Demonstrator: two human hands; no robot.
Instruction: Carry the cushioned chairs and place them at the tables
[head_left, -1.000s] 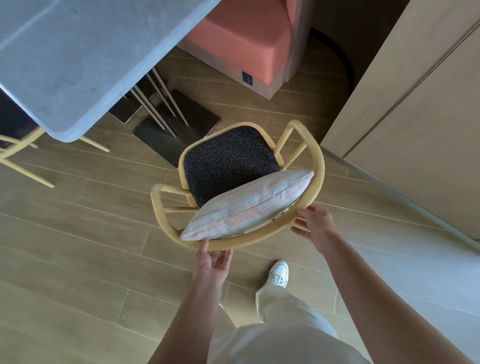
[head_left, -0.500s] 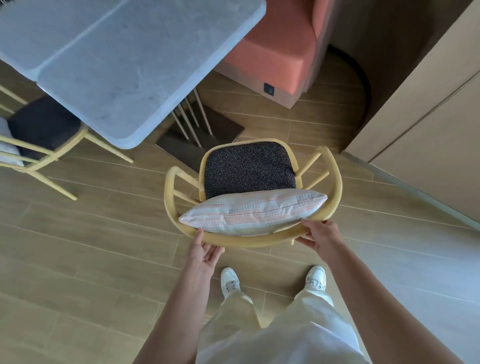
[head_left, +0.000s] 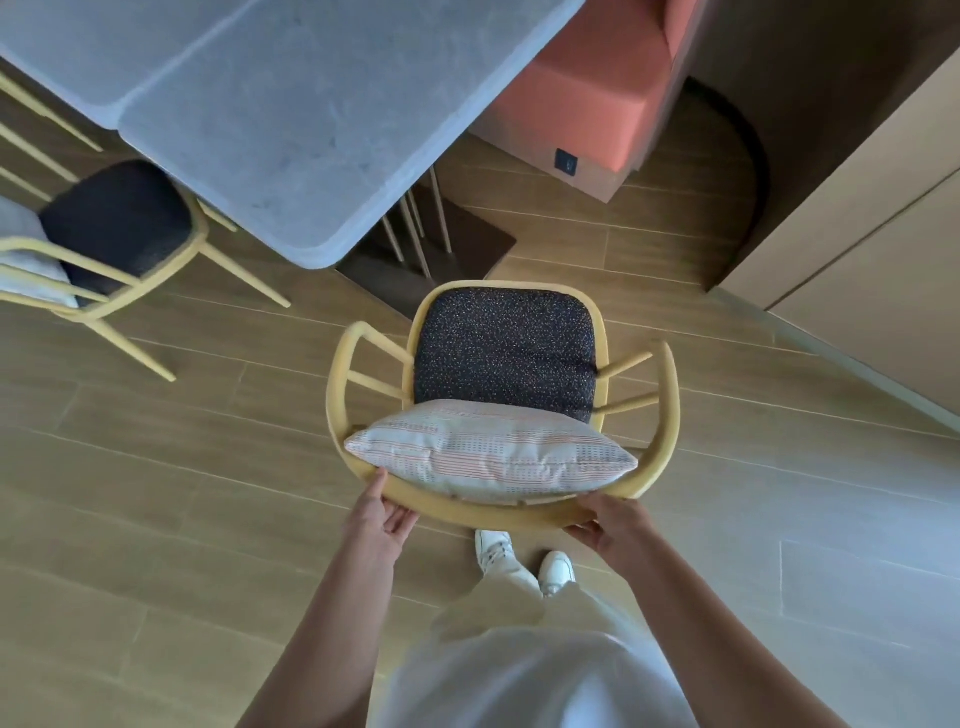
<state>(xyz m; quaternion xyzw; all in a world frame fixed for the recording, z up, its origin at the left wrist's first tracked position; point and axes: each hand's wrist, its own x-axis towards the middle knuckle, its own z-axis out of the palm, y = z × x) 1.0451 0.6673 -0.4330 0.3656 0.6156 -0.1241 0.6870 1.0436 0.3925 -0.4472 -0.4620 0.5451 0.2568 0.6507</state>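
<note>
A yellow wooden armchair (head_left: 670, 405) with a dark speckled seat cushion (head_left: 506, 348) and a striped pillow (head_left: 488, 452) against its back stands in front of me, facing the grey stone table (head_left: 291, 114). My left hand (head_left: 382, 517) grips the curved back rail at its left end, thumb on top and fingers under. At the right end of that rail my right hand (head_left: 610, 522) holds it from beneath. The chair's seat front is close to the table's near corner.
A second yellow chair (head_left: 119, 228) with a dark cushion is tucked at the table's left side. The table's dark base plate (head_left: 441, 249) lies under it. An orange bench (head_left: 587, 98) stands behind, a beige cabinet wall (head_left: 857, 218) to the right. My feet (head_left: 524, 558) are just behind the chair.
The chair has swung round from an angled heading to face the table squarely and moved nearer to its corner. Both hands kept their hold on the back rail.
</note>
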